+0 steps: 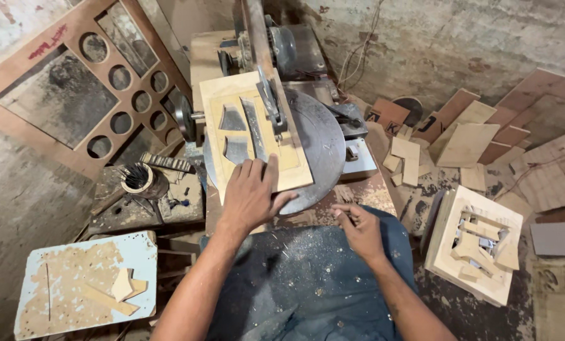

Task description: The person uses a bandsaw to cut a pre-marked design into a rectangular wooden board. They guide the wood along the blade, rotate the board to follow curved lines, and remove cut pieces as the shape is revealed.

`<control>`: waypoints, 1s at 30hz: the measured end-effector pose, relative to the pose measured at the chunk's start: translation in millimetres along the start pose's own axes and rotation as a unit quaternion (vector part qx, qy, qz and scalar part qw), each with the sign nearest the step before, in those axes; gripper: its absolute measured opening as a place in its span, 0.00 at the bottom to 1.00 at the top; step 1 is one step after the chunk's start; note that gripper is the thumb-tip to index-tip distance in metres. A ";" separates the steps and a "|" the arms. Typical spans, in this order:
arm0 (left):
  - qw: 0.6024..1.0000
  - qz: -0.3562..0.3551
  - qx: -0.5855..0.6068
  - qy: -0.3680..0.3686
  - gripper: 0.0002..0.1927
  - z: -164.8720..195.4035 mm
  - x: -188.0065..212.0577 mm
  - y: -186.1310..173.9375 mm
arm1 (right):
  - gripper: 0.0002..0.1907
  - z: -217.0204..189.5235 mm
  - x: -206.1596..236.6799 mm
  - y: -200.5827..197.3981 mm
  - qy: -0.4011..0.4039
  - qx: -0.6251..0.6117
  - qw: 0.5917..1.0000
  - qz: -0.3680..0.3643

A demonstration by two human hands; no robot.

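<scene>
left hand (249,196): flat, palm down on near edge of wooden board (257,136); fingers spread, pressing rather than gripping, thumb off the board's right corner.
right hand (357,226): loosely curled at near right rim of round metal saw surface (323,148); fingertips bent inward, nothing seen in the grip, cannot tell if touching the rim.
wooden board: pale rectangle lying flat on the saw surface, directly ahead of the left grip; long axis runs away from the person, tilted slightly left at the far end; several angular cut-outs show metal beneath.
saw arm (264,95): straight ahead of left fingers, running along the board's long axis, blade guide down on the board's middle.
motor (282,44): far beyond the left grip, at back of saw arm.
lap (301,278): blue cloth dusted with sawdust, just below both hands.
stack of cut boards (475,243): right of the right grip, well apart, on the floor, loose offcuts on top.
scrap boards and letter shapes (465,139): far right, leaning at the wall.
light blue panel (86,281): left and below the left grip, two pale offcuts on it.
panel with round holes (99,82): far left, leaning against the wall.
round container (140,180): left of the left grip, near, dark bristly contents.
</scene>
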State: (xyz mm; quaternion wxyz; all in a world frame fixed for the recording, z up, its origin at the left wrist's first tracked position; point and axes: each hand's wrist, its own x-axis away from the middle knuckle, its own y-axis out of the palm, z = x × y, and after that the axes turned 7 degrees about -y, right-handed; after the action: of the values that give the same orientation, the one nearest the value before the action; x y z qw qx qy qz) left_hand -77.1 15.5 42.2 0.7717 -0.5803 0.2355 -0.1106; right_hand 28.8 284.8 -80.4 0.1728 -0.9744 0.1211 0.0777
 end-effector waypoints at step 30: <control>0.987 0.081 -0.135 0.038 0.29 31.6 -21.2 -48.0 | 0.32 -137.3 -58.6 123.2 -0.267 0.375 0.881 -0.110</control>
State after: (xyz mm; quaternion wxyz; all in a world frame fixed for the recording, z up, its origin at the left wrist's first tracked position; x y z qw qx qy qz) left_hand -75.0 37.1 99.4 0.6835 -0.6534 0.3233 -0.0371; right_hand -44.6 136.1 19.2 0.5588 -0.7859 -0.0177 0.2644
